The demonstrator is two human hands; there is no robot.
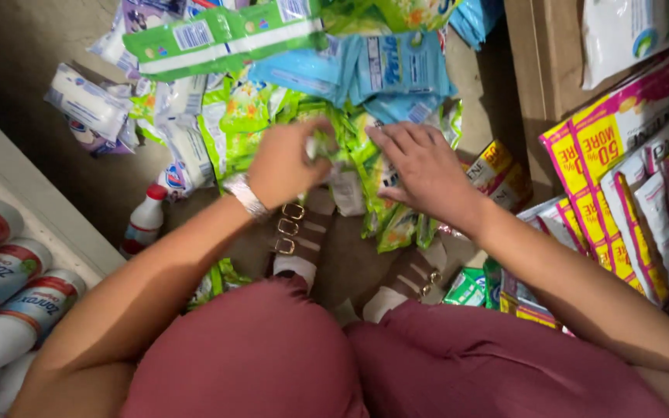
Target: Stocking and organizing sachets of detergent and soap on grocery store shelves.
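The left hand point(284, 162), with a silver metal wristwatch point(246, 196) on its wrist, has its fingers curled around the top of a strip of small green plastic sachets point(350, 166) and pinches it. The right hand point(421, 166) lies flat and spread on the same strip, fingers pointing left, pressing it down. The strip hangs over the middle of a loose heap on the floor, just above the person's 2 sandalled feet.

Behind the hands the heap holds more bright green sachets with yellow marks point(241, 124), a row of light blue rectangular sachets point(381, 66) and a long green and white strip pack point(222, 39) lying across the top. At the left edge of the heap sit white and pale purple packets point(87, 101). A small white plastic bottle with a red cap point(145, 220) stands on the floor near the left forearm.

At far left, white bottles with red and blue labels point(1, 286) lie side by side on a pale shelf point(32, 209). On the right, hanging strips of pink and yellow sachets point(621, 178) lean against a brown cardboard box point(532, 70). Small green packets point(470, 286) lie below them beside the right knee.

The floor point(17, 54) is dull grey-brown concrete, dimly lit. The person wears maroon trousers point(272, 364).
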